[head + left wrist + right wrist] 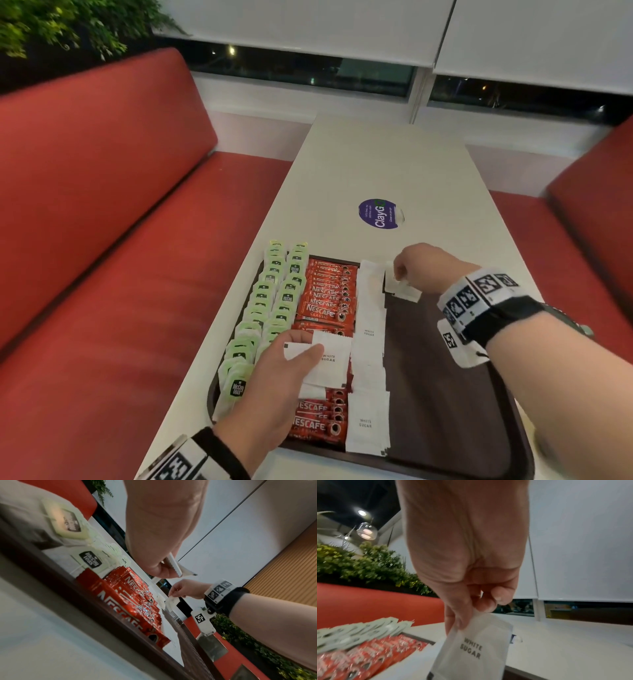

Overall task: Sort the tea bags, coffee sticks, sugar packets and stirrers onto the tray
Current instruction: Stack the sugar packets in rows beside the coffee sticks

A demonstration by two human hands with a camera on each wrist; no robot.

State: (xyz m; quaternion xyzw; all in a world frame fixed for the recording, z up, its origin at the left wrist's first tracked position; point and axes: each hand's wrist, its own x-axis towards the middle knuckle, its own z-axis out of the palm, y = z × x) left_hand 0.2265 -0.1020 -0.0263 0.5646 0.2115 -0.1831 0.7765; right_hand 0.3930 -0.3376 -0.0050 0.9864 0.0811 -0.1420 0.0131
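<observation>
A dark brown tray (pixel 445 377) lies on the white table. Green tea bags (pixel 270 308) fill its left side in two rows, red coffee sticks (pixel 325 301) the column beside them, and white sugar packets (pixel 370 342) a third column. My left hand (pixel 287 370) hovers over the coffee sticks and holds a small stack of sugar packets (pixel 329 359) between thumb and fingers. My right hand (pixel 407 270) pinches one sugar packet (pixel 474 650) at the tray's far edge, just right of the sugar column. No stirrers show.
The tray's right half (pixel 455 394) is bare. A round purple sticker (pixel 378 214) marks the table (pixel 376 164) beyond the tray. Red bench seats (pixel 102 240) flank the table on both sides, with a window and blinds behind.
</observation>
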